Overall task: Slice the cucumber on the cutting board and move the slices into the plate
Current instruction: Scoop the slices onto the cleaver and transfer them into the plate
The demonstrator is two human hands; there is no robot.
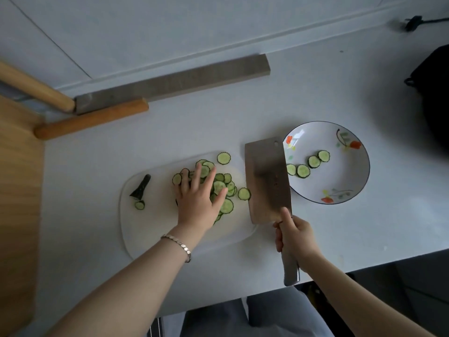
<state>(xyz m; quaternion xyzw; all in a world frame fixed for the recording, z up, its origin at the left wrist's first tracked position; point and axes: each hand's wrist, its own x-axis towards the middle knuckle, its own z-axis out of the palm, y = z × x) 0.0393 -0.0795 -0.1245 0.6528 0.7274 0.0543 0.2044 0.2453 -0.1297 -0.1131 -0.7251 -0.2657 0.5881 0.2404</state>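
Translucent white plastic cutting board [150, 229], rounded corners, flat on a matte pale-grey counter [315, 93]. Cucumber already sliced: loose slice pile [222, 188] mid-board, thin rounds with dark scalloped skin and pale wet flesh. A few strays around it, one near the board's far edge. Dark tapered cucumber end [141, 188] plus one small round at the board's left end, apart from the pile.

Presses left hand [196, 198] flat on the pile, fingers straight and spread, gripping nothing. Wears a metal link bracelet [178, 245] on that wrist. Wraps right hand [295, 235] around the steel handle of a cleaver [267, 181], thumb up against the blade's heel. Broad rectangular blade, brushed steel, hole in the far corner, flat face up, over the board's right edge between pile and plate. Can't tell if touching the board.

Round shallow ceramic plate [340, 186], white glaze, thin dark rim, red-orange flower prints, just right of the cleaver. Blade's far corner overlaps its rim in view. Carries four plated slices [308, 165] in an overlapping row on its left half.

Far left: long flat grey bar [170, 81] with a wooden handle, round wooden stick [92, 121] beside it, both well apart from the board with a wide stretch of counter between. Wood-grain surface [17, 190] along the counter's left edge. Dark bulky object [435, 98] at the right, black plug [413, 21] at the far right corner. Near counter edge just below the right wrist.
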